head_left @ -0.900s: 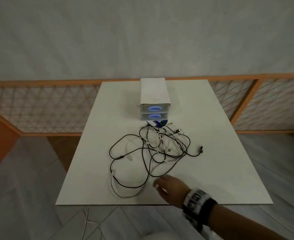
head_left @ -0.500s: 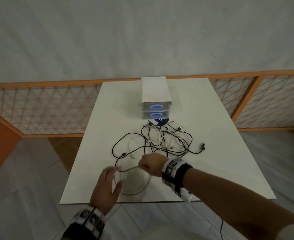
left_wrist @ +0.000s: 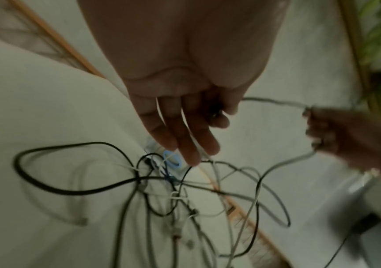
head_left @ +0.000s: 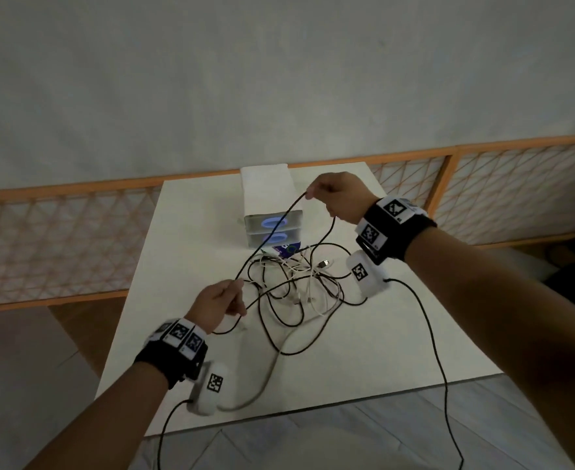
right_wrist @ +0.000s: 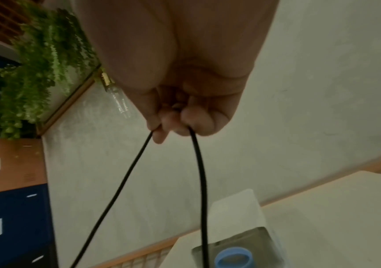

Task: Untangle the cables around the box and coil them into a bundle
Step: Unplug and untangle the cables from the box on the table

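A tangle of black and white cables lies on the white table in front of a white box with two blue oval handles. My right hand is raised above the box and pinches a black cable, which hangs from its fist in two strands. My left hand holds the same black cable lower down, at the left edge of the tangle. In the left wrist view, thumb and forefinger pinch the cable while the other fingers stretch out.
A thick whitish cable trails from the tangle toward the table's near edge. An orange lattice railing runs behind and beside the table. Thin black sensor leads hang from both wrist cameras. Green plants show in the right wrist view.
Both hands took hold of a black cable. The right hand rose from the tangle's near side to above the box, lifting the cable; the left hand moved forward to the tangle's left edge.
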Action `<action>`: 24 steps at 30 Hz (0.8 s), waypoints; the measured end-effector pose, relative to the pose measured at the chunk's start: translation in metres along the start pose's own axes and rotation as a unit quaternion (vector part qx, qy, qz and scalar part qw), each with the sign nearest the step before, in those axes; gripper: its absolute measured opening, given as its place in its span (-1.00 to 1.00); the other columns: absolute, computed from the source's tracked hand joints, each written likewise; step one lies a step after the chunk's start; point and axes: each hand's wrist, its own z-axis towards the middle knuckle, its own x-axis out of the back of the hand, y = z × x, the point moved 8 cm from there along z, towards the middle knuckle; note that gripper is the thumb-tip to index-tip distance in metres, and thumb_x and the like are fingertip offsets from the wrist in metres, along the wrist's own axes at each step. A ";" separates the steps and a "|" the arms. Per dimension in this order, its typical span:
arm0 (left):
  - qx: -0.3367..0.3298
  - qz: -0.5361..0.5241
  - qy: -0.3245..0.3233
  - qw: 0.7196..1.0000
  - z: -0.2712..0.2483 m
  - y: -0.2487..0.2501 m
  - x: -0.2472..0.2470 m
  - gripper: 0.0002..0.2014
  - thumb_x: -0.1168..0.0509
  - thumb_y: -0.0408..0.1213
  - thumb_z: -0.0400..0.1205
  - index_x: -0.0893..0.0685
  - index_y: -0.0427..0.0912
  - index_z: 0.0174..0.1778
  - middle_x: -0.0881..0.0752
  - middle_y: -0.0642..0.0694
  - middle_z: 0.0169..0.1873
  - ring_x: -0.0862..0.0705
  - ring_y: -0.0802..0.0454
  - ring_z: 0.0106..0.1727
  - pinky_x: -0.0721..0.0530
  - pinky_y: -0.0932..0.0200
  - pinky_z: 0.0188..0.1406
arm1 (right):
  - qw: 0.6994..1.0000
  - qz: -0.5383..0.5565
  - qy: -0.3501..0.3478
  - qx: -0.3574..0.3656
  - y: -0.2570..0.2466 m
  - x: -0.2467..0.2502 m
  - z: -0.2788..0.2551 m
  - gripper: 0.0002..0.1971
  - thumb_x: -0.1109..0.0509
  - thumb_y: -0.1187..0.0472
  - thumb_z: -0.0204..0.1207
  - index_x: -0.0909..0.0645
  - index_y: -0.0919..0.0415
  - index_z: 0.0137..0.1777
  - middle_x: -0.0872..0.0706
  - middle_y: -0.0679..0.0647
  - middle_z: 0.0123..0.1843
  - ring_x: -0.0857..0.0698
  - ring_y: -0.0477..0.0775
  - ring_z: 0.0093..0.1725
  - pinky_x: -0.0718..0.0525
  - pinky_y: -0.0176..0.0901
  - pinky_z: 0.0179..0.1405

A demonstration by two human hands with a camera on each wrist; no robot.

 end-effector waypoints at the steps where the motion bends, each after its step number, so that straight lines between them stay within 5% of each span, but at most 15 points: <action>1: 0.006 -0.022 -0.013 1.000 0.001 0.005 -0.001 -0.61 -0.15 -0.20 0.73 -0.51 -0.28 -0.42 -0.58 -0.08 -0.67 -0.62 0.01 -0.56 -0.63 0.20 -0.41 | 1.000 -0.019 0.010 0.005 0.004 0.005 0.002 -0.82 -0.31 0.15 0.60 -0.69 0.20 -0.10 -0.54 -0.12 -0.50 -0.54 -0.27 -0.53 -0.44 -0.49 -0.43; 4: 0.030 -0.068 -0.010 0.997 0.006 0.006 0.008 -0.61 -0.16 -0.20 0.72 -0.44 -0.24 -0.44 -0.41 -0.05 -0.62 -0.41 0.07 -0.65 -0.45 0.28 -0.57 | 0.988 -0.145 -0.046 0.025 0.019 0.006 0.008 -0.82 -0.42 0.05 0.52 -0.70 0.16 -0.04 -0.53 -0.10 -0.39 -0.53 -0.08 -0.32 -0.42 -0.28 -0.26; 7: 0.017 -0.062 0.020 0.998 0.011 0.005 0.024 -0.61 -0.15 -0.25 0.73 -0.37 -0.22 -0.45 -0.36 -0.10 -0.49 -0.34 0.15 -0.67 -0.33 0.35 -0.64 | 0.911 -0.393 -0.126 -0.007 0.059 0.002 0.015 -0.84 -0.31 0.06 0.56 -0.71 0.00 -0.01 -0.72 0.03 -0.03 -0.57 0.18 0.11 -0.50 -0.08 0.10; 9: 0.002 -0.053 0.053 0.997 0.014 0.009 0.037 -0.60 -0.18 -0.25 0.72 -0.38 -0.21 -0.47 -0.34 -0.09 -0.52 -0.34 0.17 -0.69 -0.32 0.37 -0.66 | 0.890 -0.437 -0.116 -0.064 0.076 0.012 0.018 -0.82 -0.24 0.00 0.57 -0.69 -0.08 -0.02 -0.69 0.07 0.07 -0.57 0.22 0.16 -0.51 -0.02 0.12; 11: -0.012 -0.053 0.108 0.993 0.019 0.010 0.056 -0.65 -0.19 -0.24 0.71 -0.44 -0.22 -0.42 -0.38 -0.05 -0.56 -0.36 0.19 -0.69 -0.36 0.36 -0.66 | 0.910 -0.368 -0.138 -0.134 0.088 0.010 0.016 -0.71 -0.19 0.03 0.64 -0.70 0.15 0.04 -0.70 0.09 -0.07 -0.65 0.18 0.01 -0.54 -0.12 -0.05; 15: 0.003 -0.110 0.254 0.961 0.022 -0.017 0.110 -0.76 -0.17 -0.28 0.72 -0.57 -0.26 -0.25 -0.49 -0.10 -0.52 -0.41 0.25 -0.73 -0.46 0.28 -0.61 | 0.948 -0.125 -0.100 -0.276 0.110 0.001 0.005 -0.58 -0.26 -0.06 0.62 -0.54 0.24 -0.34 -0.56 0.07 -0.39 -0.56 0.08 -0.46 -0.50 -0.24 -0.47; 18: 0.034 -0.095 0.274 0.956 0.023 -0.045 0.121 -0.66 -0.19 -0.23 0.71 -0.55 -0.21 -0.40 -0.55 -0.04 -0.61 -0.42 0.22 -0.78 -0.41 0.12 -0.44 | 0.979 -0.061 -0.013 -0.196 0.081 0.009 0.019 -0.55 -0.29 -0.21 0.54 -0.52 0.19 -0.32 -0.65 0.07 -0.37 -0.64 0.02 -0.43 -0.55 -0.17 -0.28; 21: 0.057 -0.074 0.297 0.950 0.021 -0.057 0.114 -0.65 -0.19 -0.18 0.71 -0.55 -0.15 -0.41 -0.51 -0.18 -0.51 -0.43 0.22 -0.79 -0.48 0.03 -0.34 | 0.989 0.125 0.034 -0.071 0.020 0.008 0.032 -0.75 -0.39 0.01 0.55 -0.58 0.06 -0.33 -0.68 0.04 -0.31 -0.72 -0.04 -0.32 -0.71 0.03 0.05; 23: 0.067 -0.067 0.307 0.947 0.022 -0.056 0.109 -0.64 -0.17 -0.14 0.72 -0.54 -0.16 -0.40 -0.55 -0.16 -0.56 -0.47 0.21 -0.78 -0.50 0.02 -0.33 | 0.976 0.215 0.012 0.009 -0.013 0.003 0.038 -0.89 -0.42 0.23 0.52 -0.62 -0.03 -0.10 -0.66 0.05 -0.04 -0.71 0.02 -0.09 -0.69 0.06 0.20; 24: 0.076 -0.054 0.307 0.947 0.023 -0.057 0.108 -0.62 -0.14 -0.13 0.72 -0.54 -0.20 -0.39 -0.56 -0.14 -0.59 -0.50 0.19 -0.75 -0.49 0.05 -0.36 | 0.977 0.211 -0.004 0.036 -0.019 0.000 0.039 -0.74 -0.44 0.28 0.50 -0.57 -0.10 0.06 -0.59 0.05 0.15 -0.68 0.03 0.00 -0.70 -0.01 0.18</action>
